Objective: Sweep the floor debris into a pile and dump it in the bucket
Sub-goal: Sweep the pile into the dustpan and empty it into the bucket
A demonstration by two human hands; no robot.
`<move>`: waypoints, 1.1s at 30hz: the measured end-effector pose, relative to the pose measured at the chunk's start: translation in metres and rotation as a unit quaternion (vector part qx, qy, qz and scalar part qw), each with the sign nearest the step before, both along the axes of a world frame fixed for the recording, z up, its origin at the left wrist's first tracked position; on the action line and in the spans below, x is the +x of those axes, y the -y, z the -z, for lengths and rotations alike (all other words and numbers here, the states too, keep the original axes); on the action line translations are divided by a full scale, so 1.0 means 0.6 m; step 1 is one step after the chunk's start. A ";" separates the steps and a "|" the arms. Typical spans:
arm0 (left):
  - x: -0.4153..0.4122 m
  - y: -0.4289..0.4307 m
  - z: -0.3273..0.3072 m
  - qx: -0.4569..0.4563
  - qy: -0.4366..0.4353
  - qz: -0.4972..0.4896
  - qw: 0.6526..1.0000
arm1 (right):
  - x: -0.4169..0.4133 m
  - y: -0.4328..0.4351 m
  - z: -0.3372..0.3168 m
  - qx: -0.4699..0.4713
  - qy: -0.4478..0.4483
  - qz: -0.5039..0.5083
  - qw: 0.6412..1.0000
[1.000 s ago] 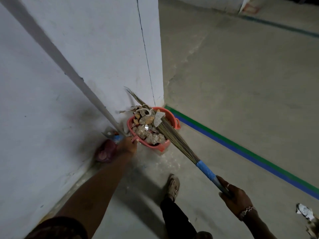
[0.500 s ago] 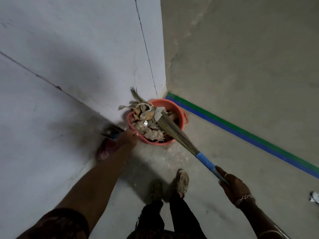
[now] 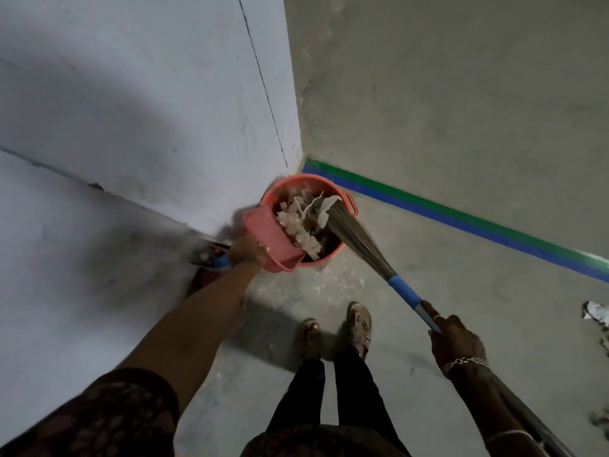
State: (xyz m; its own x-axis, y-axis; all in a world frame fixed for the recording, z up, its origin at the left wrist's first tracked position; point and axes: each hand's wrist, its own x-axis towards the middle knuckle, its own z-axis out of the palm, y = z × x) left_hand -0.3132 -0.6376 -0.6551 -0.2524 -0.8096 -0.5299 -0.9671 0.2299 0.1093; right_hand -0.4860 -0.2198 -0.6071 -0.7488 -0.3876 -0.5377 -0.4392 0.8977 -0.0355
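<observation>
A red bucket (image 3: 331,183) stands on the floor at the corner of a white wall. My left hand (image 3: 247,252) grips a red dustpan (image 3: 270,240) and holds it tilted over the bucket's near-left rim. Pale debris (image 3: 298,225) lies along the pan's lip and inside the bucket. My right hand (image 3: 456,338) grips the handle of a broom (image 3: 359,242) just below its blue wrap (image 3: 403,290). The bristles reach into the bucket against the debris, with a white scrap at their tip.
White wall (image 3: 164,110) fills the left side. A green and blue stripe (image 3: 461,219) runs across the concrete floor to the right. Dust (image 3: 323,282) lies in front of the bucket. Paper scraps (image 3: 596,313) lie at the right edge. My sandalled feet (image 3: 359,324) stand close behind.
The dustpan has tipped up steeper over the bucket and the debris has slid off it toward the bucket. The broom bristles have moved deeper in. My view has dropped lower.
</observation>
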 end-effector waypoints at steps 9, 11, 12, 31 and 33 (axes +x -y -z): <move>-0.012 0.031 -0.034 -0.022 0.016 0.055 0.998 | 0.081 0.015 -0.051 -0.011 -0.113 -0.049 0.992; -0.015 0.032 -0.038 -0.018 0.008 0.062 0.998 | 0.093 0.019 -0.058 -0.031 -0.124 -0.072 0.989; -0.016 0.033 -0.037 -0.019 0.001 0.068 0.998 | 0.100 0.020 -0.061 -0.039 -0.124 -0.084 0.988; 0.006 0.037 -0.054 -0.039 -0.005 0.056 0.998 | 0.161 0.016 -0.092 0.022 -0.080 0.001 0.997; -0.001 0.033 -0.060 -0.031 -0.018 0.046 0.998 | 0.167 0.013 -0.090 -0.010 -0.067 -0.025 0.997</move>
State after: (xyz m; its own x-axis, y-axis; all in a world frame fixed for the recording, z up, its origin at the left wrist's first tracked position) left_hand -0.3136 -0.6575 -0.6193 -0.3461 -0.8126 -0.4689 -0.9369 0.3255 0.1274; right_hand -0.3857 -0.2277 -0.5532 -0.7925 -0.4360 -0.4265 -0.4857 0.8741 0.0090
